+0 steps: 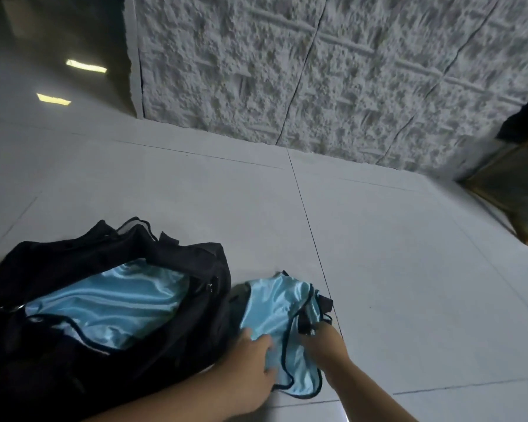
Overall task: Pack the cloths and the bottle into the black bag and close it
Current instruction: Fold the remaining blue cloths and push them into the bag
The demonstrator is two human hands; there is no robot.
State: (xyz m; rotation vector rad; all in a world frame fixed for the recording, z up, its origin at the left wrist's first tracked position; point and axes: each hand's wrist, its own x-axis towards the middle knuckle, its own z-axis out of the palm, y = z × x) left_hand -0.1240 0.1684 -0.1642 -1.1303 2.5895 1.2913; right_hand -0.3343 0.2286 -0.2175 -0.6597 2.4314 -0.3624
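A black bag lies open on the floor at the lower left, with a shiny light-blue cloth inside it. A second light-blue cloth with dark trim lies on the tiles just right of the bag. My left hand grips this cloth's near left edge. My right hand holds its right side by the dark trim. I see no bottle in this view.
Pale floor tiles stretch to the right and far side. A rough white textured wall stands behind. A wooden-framed object sits at the right edge.
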